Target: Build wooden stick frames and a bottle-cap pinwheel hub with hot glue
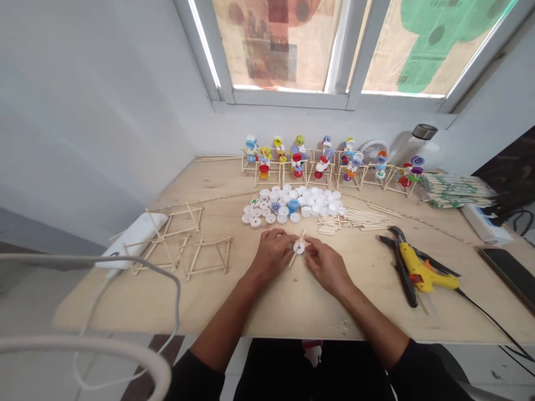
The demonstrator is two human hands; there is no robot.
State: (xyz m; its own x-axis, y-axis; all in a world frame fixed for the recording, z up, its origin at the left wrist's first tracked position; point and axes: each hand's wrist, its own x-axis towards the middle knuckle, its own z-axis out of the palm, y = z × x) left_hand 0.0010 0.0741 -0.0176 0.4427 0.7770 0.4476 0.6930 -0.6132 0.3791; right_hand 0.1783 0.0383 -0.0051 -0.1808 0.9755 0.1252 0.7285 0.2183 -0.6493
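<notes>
A white bottle cap [298, 250] lies near the front middle of the table, with a thin wooden stick [293, 258] set slantwise across it. From the left, my left hand [273, 252] curls its fingers in, the tips closed at the stick and the cap's edge. My right hand [328, 264] pinches the cap's right rim between thumb and forefinger. Just beyond my hands spreads a heap of mostly white bottle caps [320, 199], with a blue cap [293, 205] among them. Short cut sticks [359, 217] lie to the heap's right.
Stick frames [209, 257] stand at left beside a white power strip [129, 245]. Frames with coloured cap wheels [297, 161] line the back. At right are a yellow glue gun [426, 273], black-handled cutters [405, 267], a phone [510, 275] and bagged sticks [457, 190].
</notes>
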